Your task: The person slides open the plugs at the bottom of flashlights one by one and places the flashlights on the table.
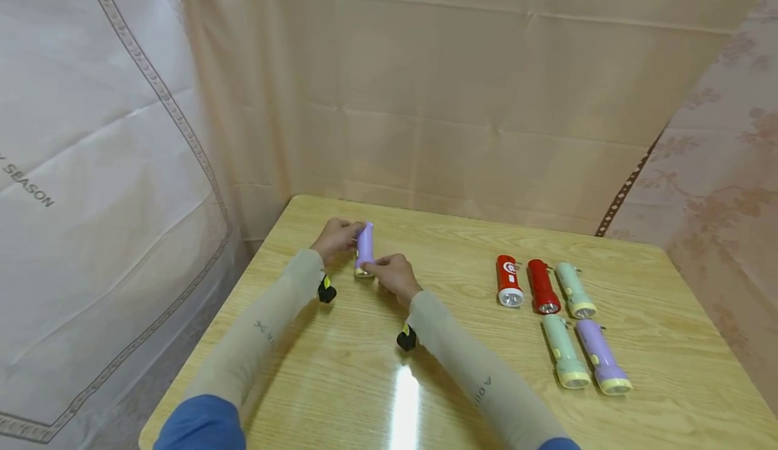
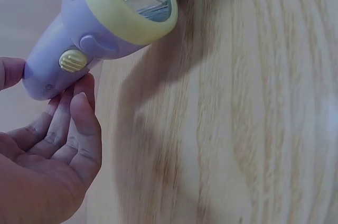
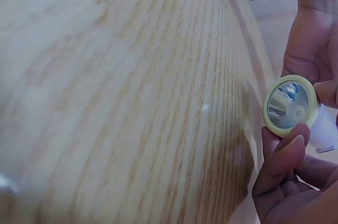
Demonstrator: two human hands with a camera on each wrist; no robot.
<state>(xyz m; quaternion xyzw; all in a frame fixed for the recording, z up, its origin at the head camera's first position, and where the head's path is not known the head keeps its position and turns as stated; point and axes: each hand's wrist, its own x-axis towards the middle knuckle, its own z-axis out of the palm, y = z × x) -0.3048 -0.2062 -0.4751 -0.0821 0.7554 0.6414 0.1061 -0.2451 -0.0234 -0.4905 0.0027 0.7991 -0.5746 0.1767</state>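
Observation:
A purple flashlight (image 1: 365,244) with a pale yellow head ring is between both hands near the table's far left corner. My left hand (image 1: 337,237) pinches its tail end, with the thumb on one side and fingertips on the other in the left wrist view. My right hand (image 1: 395,274) grips the head end between thumb and fingers. The flashlight's yellow switch (image 2: 73,61) shows in the left wrist view. In the right wrist view the clear lens (image 3: 288,105) faces the camera, and part of the body is hidden behind it.
On the right of the wooden table (image 1: 474,369) lie a red flashlight with a white rim (image 1: 508,274), an all-red flashlight (image 1: 542,286), two green flashlights (image 1: 564,345) and another purple flashlight (image 1: 598,352). Cloth sheets (image 1: 425,98) hang behind and beside the table.

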